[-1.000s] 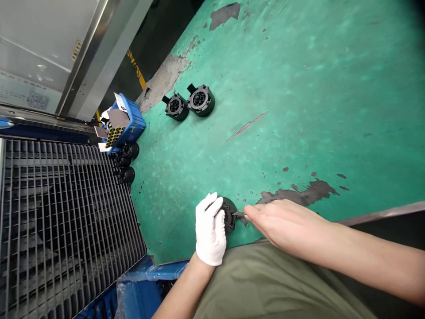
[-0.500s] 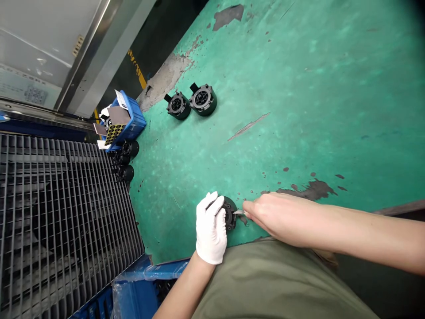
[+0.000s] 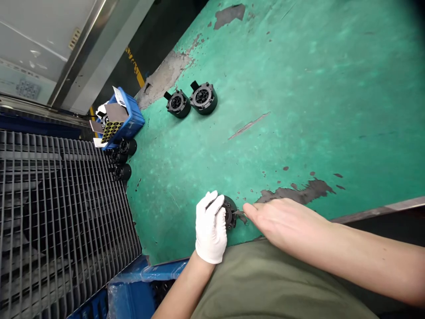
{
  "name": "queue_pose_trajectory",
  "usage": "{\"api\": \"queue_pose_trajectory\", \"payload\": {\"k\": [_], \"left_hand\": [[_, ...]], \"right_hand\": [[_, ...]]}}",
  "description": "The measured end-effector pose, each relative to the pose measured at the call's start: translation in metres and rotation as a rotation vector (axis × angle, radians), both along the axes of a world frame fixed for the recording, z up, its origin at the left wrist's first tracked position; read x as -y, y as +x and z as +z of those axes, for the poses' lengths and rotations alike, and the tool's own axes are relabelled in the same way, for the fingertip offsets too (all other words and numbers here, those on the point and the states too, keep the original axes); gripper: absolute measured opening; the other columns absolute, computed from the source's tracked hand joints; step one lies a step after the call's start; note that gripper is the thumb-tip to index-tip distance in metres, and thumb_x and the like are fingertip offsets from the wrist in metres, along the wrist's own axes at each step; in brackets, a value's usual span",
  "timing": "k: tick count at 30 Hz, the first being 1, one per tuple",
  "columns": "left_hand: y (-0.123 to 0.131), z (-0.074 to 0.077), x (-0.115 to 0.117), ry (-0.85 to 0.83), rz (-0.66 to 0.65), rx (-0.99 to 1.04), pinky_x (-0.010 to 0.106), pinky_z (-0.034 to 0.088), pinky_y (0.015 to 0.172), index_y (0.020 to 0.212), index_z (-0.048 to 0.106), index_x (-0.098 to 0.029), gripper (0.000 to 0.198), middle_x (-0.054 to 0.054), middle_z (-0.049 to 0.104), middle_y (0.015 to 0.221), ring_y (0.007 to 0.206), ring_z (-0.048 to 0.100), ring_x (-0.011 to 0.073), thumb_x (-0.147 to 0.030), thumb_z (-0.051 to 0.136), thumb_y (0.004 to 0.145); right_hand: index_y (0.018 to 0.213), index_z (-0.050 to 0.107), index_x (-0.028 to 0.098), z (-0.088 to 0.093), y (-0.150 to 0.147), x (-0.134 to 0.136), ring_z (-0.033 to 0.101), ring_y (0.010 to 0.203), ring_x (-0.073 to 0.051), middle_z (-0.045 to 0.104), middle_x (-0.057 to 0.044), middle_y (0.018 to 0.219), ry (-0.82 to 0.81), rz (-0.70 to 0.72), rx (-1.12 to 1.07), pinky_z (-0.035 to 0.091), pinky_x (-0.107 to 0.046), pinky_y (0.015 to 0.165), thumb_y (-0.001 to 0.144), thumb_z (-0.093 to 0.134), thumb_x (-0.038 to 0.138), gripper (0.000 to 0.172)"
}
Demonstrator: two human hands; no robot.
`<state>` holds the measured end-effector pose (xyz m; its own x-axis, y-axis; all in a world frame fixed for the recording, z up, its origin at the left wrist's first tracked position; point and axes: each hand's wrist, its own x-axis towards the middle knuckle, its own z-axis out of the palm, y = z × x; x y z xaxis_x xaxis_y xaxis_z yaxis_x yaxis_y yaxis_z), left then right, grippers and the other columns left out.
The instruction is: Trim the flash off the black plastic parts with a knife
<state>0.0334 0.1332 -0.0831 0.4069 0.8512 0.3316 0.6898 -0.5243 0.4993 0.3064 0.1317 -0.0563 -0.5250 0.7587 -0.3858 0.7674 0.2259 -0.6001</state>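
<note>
In a white glove, my left hand (image 3: pixel 211 228) is wrapped round the left side of a black round housing (image 3: pixel 229 212) near the front edge of the green surface. My fingers hide much of that part. My bare right hand (image 3: pixel 270 217) is closed on a thin, pointed metal blade (image 3: pixel 239 213), whose tip reaches the housing's right side. The handle is hidden in my fist. Farther off stand two similar black housings, a smaller one (image 3: pixel 178 104) and a larger one (image 3: pixel 203 98), each with a black tab sticking up.
A blue bin (image 3: pixel 131 116) with cards and a sheet of round stickers (image 3: pixel 112 131) stands at the left edge. Several black housings (image 3: pixel 122 172) sit below it, beside a grey wire grid (image 3: pixel 66 221). Blue crates (image 3: pixel 133 297) lie at the lower left. The green surface (image 3: pixel 299 110) has worn patches.
My right wrist and forearm have dropped lower and tilted, and the blade's angle at the housing has turned slightly. My left hand keeps its hold. The view has shifted a little.
</note>
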Motion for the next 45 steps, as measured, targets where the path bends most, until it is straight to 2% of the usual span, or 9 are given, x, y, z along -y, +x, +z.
{"api": "queue_pose_trajectory", "payload": {"k": [13, 18, 23, 26, 29, 34, 39, 42, 45], "left_hand": [[0.0, 0.002, 0.0, -0.008, -0.004, -0.003, 0.052, 0.075, 0.132, 0.167, 0.08, -0.026, 0.038, 0.017, 0.09, 0.154, 0.151, 0.086, 0.0284, -0.021, 0.063, 0.133], [-0.005, 0.0, -0.002, -0.033, -0.038, 0.001, 0.055, 0.074, 0.132, 0.17, 0.079, -0.026, 0.041, 0.018, 0.09, 0.156, 0.152, 0.086, 0.0307, -0.022, 0.064, 0.132], [-0.009, -0.003, 0.0, -0.051, -0.047, 0.022, 0.054, 0.076, 0.128, 0.176, 0.074, -0.028, 0.045, 0.018, 0.09, 0.157, 0.15, 0.088, 0.0321, -0.025, 0.065, 0.132], [-0.01, 0.001, -0.001, -0.172, 0.012, 0.011, 0.053, 0.076, 0.125, 0.186, 0.064, -0.028, 0.056, 0.019, 0.088, 0.162, 0.148, 0.089, 0.0327, -0.029, 0.069, 0.131], [-0.014, 0.013, -0.007, -0.37, 0.056, -0.039, 0.059, 0.074, 0.129, 0.173, 0.071, -0.028, 0.051, 0.02, 0.085, 0.167, 0.153, 0.087, 0.0367, -0.032, 0.082, 0.123], [-0.031, 0.028, -0.009, -0.52, -0.082, 0.102, 0.057, 0.077, 0.122, 0.137, 0.065, -0.031, 0.036, 0.018, 0.084, 0.163, 0.149, 0.089, 0.0345, -0.02, 0.09, 0.114], [-0.033, 0.0, 0.0, -0.349, -0.045, 0.258, 0.06, 0.076, 0.125, 0.129, 0.048, -0.035, 0.048, 0.015, 0.074, 0.161, 0.159, 0.084, 0.0369, -0.024, 0.092, 0.111], [-0.02, -0.023, -0.004, -0.219, -0.04, 0.261, 0.064, 0.075, 0.128, 0.152, 0.047, -0.035, 0.066, 0.019, 0.071, 0.166, 0.159, 0.083, 0.0403, -0.028, 0.094, 0.105], [-0.01, -0.031, -0.01, -0.228, -0.111, 0.204, 0.057, 0.08, 0.116, 0.165, 0.056, -0.03, 0.076, 0.018, 0.081, 0.15, 0.136, 0.091, 0.0383, -0.033, 0.094, 0.1]], "right_hand": [[0.1, 0.075, 0.023, -0.002, 0.005, -0.015, 0.059, 0.061, -0.023, 0.068, -0.005, 0.074, -0.259, -0.009, -0.177, 0.026, -0.041, 0.066, 0.118, 0.052, 0.017, 0.03], [0.106, 0.084, 0.026, -0.004, 0.022, -0.036, 0.075, 0.075, -0.024, 0.082, -0.006, 0.085, -0.521, -0.001, -0.404, 0.05, -0.035, 0.072, 0.123, 0.049, 0.038, 0.04], [0.118, 0.079, 0.027, 0.003, 0.039, -0.042, 0.067, 0.068, -0.02, 0.079, -0.003, 0.088, -0.683, -0.099, -0.499, 0.054, -0.033, 0.068, 0.126, 0.038, 0.063, 0.056], [0.11, 0.073, 0.028, 0.006, 0.043, -0.032, 0.066, 0.072, -0.02, 0.077, -0.003, 0.089, -0.572, -0.258, -0.493, 0.054, -0.034, 0.072, 0.126, 0.034, 0.07, 0.059], [0.101, 0.069, 0.029, 0.004, 0.04, -0.018, 0.07, 0.077, -0.022, 0.078, -0.003, 0.087, -0.412, -0.365, -0.483, 0.053, -0.035, 0.076, 0.127, 0.037, 0.069, 0.057], [0.131, 0.085, 0.028, -0.01, 0.028, 0.006, 0.076, 0.075, -0.025, 0.084, -0.005, 0.088, -0.227, -0.492, -0.533, 0.061, -0.038, 0.074, 0.13, 0.041, 0.068, 0.059], [0.16, 0.083, 0.031, -0.033, 0.024, 0.02, 0.088, 0.088, -0.027, 0.093, -0.009, 0.107, -0.09, -0.511, -0.579, 0.07, -0.04, 0.083, 0.133, 0.047, 0.067, 0.058], [0.154, 0.078, 0.03, -0.036, 0.029, 0.015, 0.088, 0.085, -0.027, 0.094, -0.008, 0.108, -0.036, -0.51, -0.522, 0.07, -0.039, 0.079, 0.133, 0.048, 0.065, 0.051], [0.143, 0.077, 0.029, -0.028, 0.031, 0.006, 0.094, 0.102, -0.029, 0.095, -0.01, 0.119, 0.113, -0.446, -0.491, 0.072, -0.038, 0.085, 0.133, 0.054, 0.058, 0.038]]}}
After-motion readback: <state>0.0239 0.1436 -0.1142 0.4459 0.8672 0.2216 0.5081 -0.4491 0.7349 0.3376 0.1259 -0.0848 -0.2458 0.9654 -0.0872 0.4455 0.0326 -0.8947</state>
